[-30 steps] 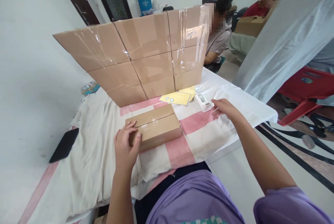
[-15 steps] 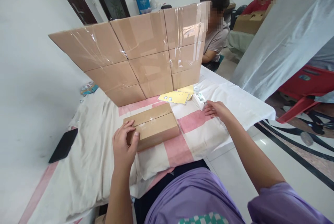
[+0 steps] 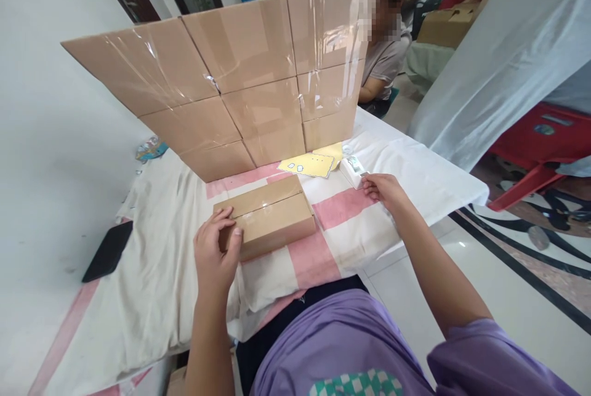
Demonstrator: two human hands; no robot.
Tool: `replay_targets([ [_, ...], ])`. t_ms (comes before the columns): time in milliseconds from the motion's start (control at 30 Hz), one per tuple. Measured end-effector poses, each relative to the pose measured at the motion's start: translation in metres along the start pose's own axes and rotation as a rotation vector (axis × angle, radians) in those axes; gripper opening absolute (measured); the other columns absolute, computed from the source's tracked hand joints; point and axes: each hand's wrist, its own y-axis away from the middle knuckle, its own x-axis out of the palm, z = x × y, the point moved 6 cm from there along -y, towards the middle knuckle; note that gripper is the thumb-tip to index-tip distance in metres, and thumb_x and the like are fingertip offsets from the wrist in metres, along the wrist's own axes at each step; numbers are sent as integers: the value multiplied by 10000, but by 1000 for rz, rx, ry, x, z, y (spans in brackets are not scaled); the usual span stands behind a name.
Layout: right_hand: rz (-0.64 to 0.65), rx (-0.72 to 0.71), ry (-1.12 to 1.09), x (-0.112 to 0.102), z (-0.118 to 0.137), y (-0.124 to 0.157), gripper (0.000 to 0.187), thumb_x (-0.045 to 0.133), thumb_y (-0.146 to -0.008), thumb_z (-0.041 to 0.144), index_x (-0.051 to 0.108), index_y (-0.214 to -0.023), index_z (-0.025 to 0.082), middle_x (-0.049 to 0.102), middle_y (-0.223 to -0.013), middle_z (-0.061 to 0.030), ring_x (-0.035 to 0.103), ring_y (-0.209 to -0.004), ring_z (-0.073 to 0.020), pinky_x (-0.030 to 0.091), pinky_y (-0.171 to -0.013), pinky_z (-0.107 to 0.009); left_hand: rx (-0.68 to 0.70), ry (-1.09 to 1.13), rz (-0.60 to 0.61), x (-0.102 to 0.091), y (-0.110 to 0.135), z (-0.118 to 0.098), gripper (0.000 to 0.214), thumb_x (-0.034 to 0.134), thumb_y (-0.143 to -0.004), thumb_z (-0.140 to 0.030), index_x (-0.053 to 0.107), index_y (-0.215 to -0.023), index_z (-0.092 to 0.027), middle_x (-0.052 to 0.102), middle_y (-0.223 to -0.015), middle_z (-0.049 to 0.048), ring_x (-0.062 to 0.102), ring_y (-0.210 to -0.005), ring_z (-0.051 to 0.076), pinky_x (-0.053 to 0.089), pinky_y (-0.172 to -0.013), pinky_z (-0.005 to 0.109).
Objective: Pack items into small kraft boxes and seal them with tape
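A closed cardboard box [image 3: 272, 217] lies flat on the cloth, a seam running along its top. My left hand [image 3: 217, 245] grips the box's left end, the fingers on top and the thumb at the near edge. To the right stands a small white tape dispenser [image 3: 351, 172] with a clear roll in it. My right hand [image 3: 381, 189] is at the dispenser's near end, thumb and forefinger pinched together. Whatever is between those fingertips is too small to make out. A yellow sheet [image 3: 309, 164] with small pale shapes lies behind the box, beside the dispenser.
A tall panel of taped cardboard [image 3: 263, 82] stands across the back of the table. A black flat device [image 3: 108, 251] lies at the left by the wall. Beyond the panel sits a person [image 3: 385, 63]; a red chair [image 3: 545, 149] is at the right. Pink-and-white cloth [image 3: 157, 273] covers the table.
My right hand's fingers have drawn together into a pinch at the dispenser's near end. My left hand stays on the box. The view has shifted slightly.
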Motion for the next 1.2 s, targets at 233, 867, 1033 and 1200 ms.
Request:
replay_targets([
  [233, -56, -100, -26, 6, 0, 4, 194, 659, -814, 154, 588, -634, 175, 638, -619, -33, 634, -580, -111, 492, -512, -172, -24, 18, -11, -2, 2, -5, 126, 596, -962, -320, 621, -1040, -224, 709, -1309, 129, 599, -1348, 281, 433, -1168, 540],
  [867, -162, -235, -91, 12, -7, 2, 225, 620, -795, 97, 571, -589, 172, 573, -585, -2, 638, -559, -107, 579, -579, -199, -13, 34, -34, -2, 1, -8, 156, 627, -964, -267, 641, -1082, -166, 700, -1339, 140, 592, -1364, 282, 429, -1201, 537],
  [1033, -156, -246, -147, 12, -9, 2, 246, 610, -805, 83, 573, -574, 160, 616, -646, -19, 655, -578, -105, 591, -584, -208, -33, 19, -39, -2, 0, -10, 162, 615, -977, -277, 639, -1066, -144, 705, -1327, 153, 593, -1362, 274, 432, -1197, 534],
  [1200, -149, -246, -140, 14, -8, 6, 250, 625, -808, 91, 582, -571, 158, 627, -651, -13, 671, -592, -101, 600, -595, -194, -41, 21, -49, 0, 0, -10, 158, 621, -962, -266, 644, -1073, -156, 709, -1320, 147, 603, -1354, 268, 441, -1185, 532],
])
